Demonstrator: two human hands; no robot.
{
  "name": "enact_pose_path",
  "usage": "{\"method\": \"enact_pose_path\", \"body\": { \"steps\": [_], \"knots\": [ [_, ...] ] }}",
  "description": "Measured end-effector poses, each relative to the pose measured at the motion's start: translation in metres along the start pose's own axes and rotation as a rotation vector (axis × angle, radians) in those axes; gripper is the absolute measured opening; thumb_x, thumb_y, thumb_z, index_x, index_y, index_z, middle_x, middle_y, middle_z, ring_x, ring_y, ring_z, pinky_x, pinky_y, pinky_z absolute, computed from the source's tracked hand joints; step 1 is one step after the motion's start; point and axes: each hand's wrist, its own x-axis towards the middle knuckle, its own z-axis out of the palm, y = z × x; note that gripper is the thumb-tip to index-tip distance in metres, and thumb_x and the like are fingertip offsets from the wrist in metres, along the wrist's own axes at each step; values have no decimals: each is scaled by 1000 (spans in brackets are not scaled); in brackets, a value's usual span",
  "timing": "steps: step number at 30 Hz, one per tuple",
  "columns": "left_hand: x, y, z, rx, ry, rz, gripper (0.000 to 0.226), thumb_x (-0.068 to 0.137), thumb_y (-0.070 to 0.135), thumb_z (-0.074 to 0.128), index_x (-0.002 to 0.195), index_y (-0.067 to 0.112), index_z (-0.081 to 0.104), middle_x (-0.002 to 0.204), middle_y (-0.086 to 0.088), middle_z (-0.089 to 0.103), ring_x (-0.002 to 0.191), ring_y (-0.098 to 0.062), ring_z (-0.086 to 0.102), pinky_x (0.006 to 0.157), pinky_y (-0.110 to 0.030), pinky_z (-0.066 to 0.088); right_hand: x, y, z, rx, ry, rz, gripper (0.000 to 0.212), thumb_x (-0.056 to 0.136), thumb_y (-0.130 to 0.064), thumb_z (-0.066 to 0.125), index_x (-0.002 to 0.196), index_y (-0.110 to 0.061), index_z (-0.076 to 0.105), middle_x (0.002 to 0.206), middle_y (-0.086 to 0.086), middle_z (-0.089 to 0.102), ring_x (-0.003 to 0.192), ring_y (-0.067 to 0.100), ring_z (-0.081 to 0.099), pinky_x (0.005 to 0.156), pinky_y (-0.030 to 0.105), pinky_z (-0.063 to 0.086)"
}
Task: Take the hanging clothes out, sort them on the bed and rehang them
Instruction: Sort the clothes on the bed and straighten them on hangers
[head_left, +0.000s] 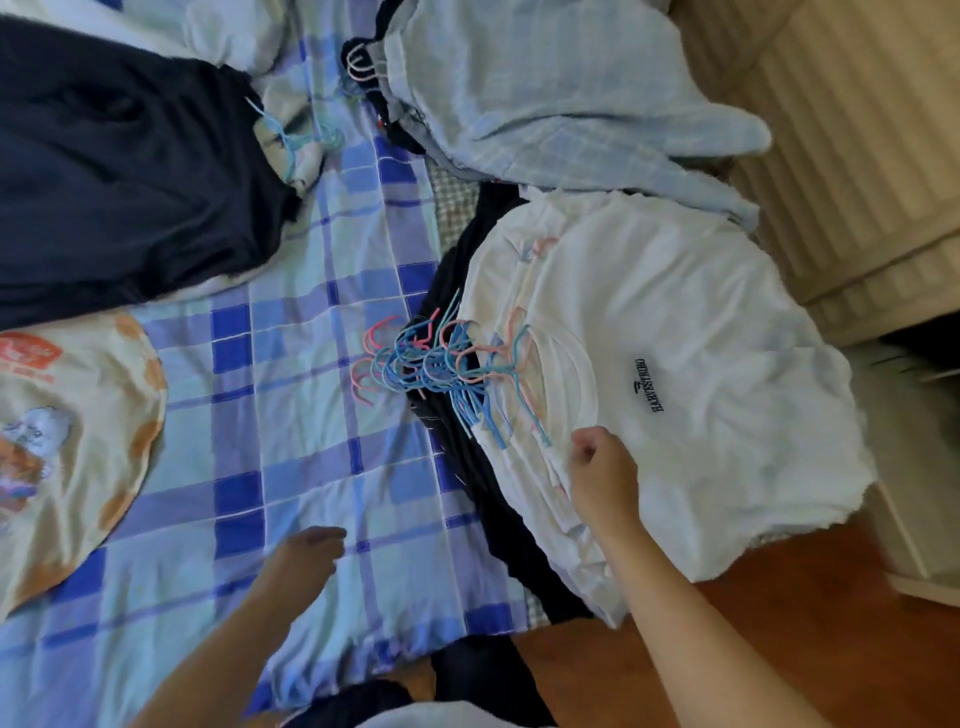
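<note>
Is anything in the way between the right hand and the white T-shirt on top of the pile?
No. The right hand already rests on the white T-shirt, by its shoulder, with nothing visible between them.

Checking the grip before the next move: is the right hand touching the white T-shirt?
Touching. The head view shows the right hand pinching the white T-shirt at its shoulder edge.

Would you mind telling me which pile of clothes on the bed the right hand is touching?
The white T-shirt pile, topped by a shirt with small dark lettering; the right hand rests on its near edge, unlike the navy and pale-blue piles farther off.
</note>
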Motion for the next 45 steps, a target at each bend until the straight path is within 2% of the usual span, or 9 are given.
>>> {"method": "enact_pose_path", "body": {
  "steps": [9, 14, 18, 24, 28, 30, 34, 39, 45],
  "knots": [
    [-154, 95, 43, -297, -132, 138, 20, 100, 12, 55, 110, 14, 72, 104, -8, 77, 101, -30, 73, 92, -39, 53, 55, -9, 37, -447, -296, -125, 23, 95, -23, 49, 112, -9, 56, 114, 14, 58, 109, 36, 55, 91, 39, 45],
    [-173, 109, 40, -263, -94, 188, 20, 101, 13, 55, 113, 14, 71, 111, -12, 75, 92, -26, 71, 86, -36, 51, 39, -20, -27, 123, -88, 41, 28, 91, -16, 51, 65, -16, 41, 66, 1, 47, 70, 27, 46, 56, 34, 32],
    [-199, 137, 65, 24, -234, 394, 20, 96, 26, 64, 115, 30, 67, 109, 0, 73, 98, -17, 70, 97, -40, 51, 20, -15, -135, 426, -12, 148, 32, 99, -33, 51, 83, -6, 60, 73, 14, 57, 75, 29, 53, 71, 35, 41],
    [-282, 207, 146, 334, -732, 684, 74, 88, 45, 74, 149, 50, 32, 145, 15, 46, 125, -2, 54, 104, -29, 48, -7, -88, -282, 299, -20, -229, 16, 96, -12, 59, 87, -24, 59, 77, -4, 52, 69, 13, 48, 67, 31, 38],
    [-347, 236, 180, 321, -831, 909, 102, 83, 55, 76, 151, 60, 1, 158, 36, 15, 145, 8, 21, 116, -26, 32, -32, -148, -341, 479, -58, -349, 44, 89, 14, 54, 114, -23, 60, 92, -4, 57, 84, 12, 54, 77, 25, 45],
    [-376, 248, 183, 154, -791, 1084, 80, 90, 34, 75, 141, 61, 20, 139, 45, 37, 124, 27, 35, 102, -5, 36, -54, -186, -347, 602, -143, -460, 41, 88, 10, 59, 114, -22, 60, 94, -3, 56, 84, 9, 55, 79, 23, 46],
    [-393, 252, 160, -275, -396, 1307, 35, 99, 10, 60, 133, 22, 55, 124, 10, 66, 117, 3, 59, 96, -16, 46, -83, -257, -315, 382, -170, -628, 40, 83, -15, 71, 120, -25, 58, 90, -10, 53, 73, -4, 53, 76, 18, 43],
    [-359, 222, 99, -319, 27, 1177, 28, 104, 11, 50, 119, 26, 68, 104, 17, 73, 95, 16, 61, 77, -6, 44, -110, -278, -235, 338, -143, -439, 31, 83, -17, 66, 111, -16, 53, 91, -4, 57, 85, 17, 62, 72, 30, 49],
    [-312, 167, 60, -194, 25, 1145, 47, 99, 0, 53, 131, 32, 64, 113, 14, 72, 106, -1, 65, 87, -13, 47, -132, -247, -144, 874, -209, -109, 22, 57, -16, 55, 78, -11, 53, 64, 5, 52, 64, 22, 54, 60, 33, 45]
  ]
}}
